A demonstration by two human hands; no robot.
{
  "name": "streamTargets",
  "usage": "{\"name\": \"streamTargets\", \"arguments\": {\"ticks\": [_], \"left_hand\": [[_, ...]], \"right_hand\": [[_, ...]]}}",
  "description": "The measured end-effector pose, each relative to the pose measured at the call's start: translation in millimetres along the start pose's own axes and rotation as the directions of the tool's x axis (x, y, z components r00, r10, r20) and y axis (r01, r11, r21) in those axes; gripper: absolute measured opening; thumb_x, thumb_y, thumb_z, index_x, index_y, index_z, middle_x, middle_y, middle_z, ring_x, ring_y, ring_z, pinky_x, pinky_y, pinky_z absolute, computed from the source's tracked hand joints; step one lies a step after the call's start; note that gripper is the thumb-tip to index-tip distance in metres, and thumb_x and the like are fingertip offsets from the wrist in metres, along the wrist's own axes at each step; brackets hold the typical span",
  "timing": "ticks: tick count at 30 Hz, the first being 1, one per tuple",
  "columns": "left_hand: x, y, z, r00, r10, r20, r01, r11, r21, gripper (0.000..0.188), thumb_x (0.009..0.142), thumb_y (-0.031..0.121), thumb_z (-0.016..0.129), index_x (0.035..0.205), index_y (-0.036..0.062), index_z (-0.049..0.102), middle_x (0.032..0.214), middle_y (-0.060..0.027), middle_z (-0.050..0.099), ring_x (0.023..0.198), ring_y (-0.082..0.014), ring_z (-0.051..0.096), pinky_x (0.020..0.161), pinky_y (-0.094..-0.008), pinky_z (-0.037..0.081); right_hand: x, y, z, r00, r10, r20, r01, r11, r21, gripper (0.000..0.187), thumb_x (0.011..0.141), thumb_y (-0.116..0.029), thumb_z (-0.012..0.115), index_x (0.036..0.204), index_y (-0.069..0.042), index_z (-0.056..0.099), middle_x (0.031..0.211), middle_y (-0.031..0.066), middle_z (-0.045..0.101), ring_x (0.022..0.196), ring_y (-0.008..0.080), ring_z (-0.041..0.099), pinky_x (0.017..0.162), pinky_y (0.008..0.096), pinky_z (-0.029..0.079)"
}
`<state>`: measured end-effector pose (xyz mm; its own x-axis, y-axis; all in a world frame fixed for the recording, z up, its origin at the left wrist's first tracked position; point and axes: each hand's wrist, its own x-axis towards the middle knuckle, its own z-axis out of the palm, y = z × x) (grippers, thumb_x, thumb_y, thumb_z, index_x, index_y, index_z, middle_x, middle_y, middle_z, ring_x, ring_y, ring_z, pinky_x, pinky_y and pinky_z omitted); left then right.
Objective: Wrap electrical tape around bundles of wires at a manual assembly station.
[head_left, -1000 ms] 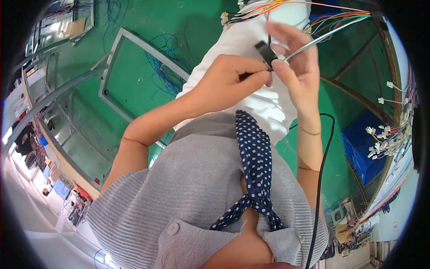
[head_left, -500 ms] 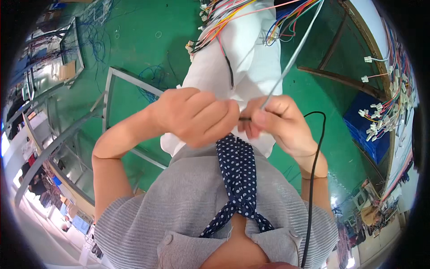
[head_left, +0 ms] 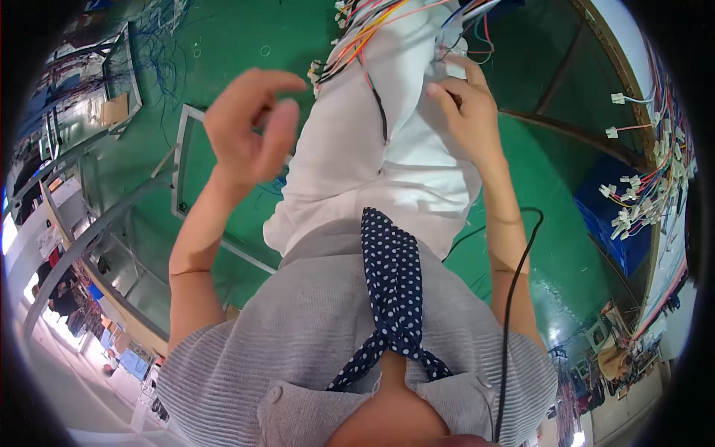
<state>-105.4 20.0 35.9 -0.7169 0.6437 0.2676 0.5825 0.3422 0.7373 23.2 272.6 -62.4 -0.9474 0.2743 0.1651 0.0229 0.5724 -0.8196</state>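
My left hand [head_left: 253, 127] is raised beside my left thigh, over the floor. Its thumb and index finger stand apart, the other fingers are curled, and nothing shows between them. My right hand [head_left: 471, 112] is over my right thigh, thumb and fingers apart, its fingertips close to the thin wires at the far end of my lap. Whether they touch a wire is hard to see. Across my knees lies a bundle of coloured wires [head_left: 372, 28], yellow, orange, red and black, with small pale connectors [head_left: 316, 73]. A black-sleeved wire [head_left: 381, 115] trails from it over my left thigh.
At the right edge hang many wires with white connectors [head_left: 633, 195], above a blue crate [head_left: 607, 212]. A grey metal frame [head_left: 181, 160] stands on the green floor at left. A thin black cord [head_left: 514, 290] runs past my right arm.
My hands have parted from in front of my waist, the left moving left and away, the right forward. The grey cable and short black piece at the right hand are no longer held there.
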Motion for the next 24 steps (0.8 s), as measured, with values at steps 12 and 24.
{"name": "streamTargets", "arguments": {"ticks": [12,24], "left_hand": [[-9,10,54,0.801,0.289,-0.524,-0.224,0.957,0.184,0.04,0.076,0.003,0.06,0.115,0.001,0.054,0.112,-0.0107,0.052,0.101,-0.0243,0.049,0.088,-0.0329,0.039],[-27,30,72,0.756,-0.076,0.651,0.488,0.729,-0.481,0.02,0.096,0.02,0.048,0.102,0.0017,0.053,0.073,-0.0075,0.055,0.065,-0.0186,0.05,0.064,-0.0301,0.043]], "right_hand": [[17,16,13,0.998,-0.036,0.049,0.038,0.998,-0.051,0.023,0.087,-0.021,0.062,0.082,0.001,0.066,0.095,0.0113,0.061,0.075,0.0128,0.052,0.064,0.0271,0.04],[-24,-63,-38,0.913,0.059,0.404,-0.372,0.525,0.765,0.038,0.095,-0.029,0.047,0.074,0.001,0.058,0.097,0.0204,0.059,0.067,0.0139,0.05,0.06,0.0231,0.037]]}}
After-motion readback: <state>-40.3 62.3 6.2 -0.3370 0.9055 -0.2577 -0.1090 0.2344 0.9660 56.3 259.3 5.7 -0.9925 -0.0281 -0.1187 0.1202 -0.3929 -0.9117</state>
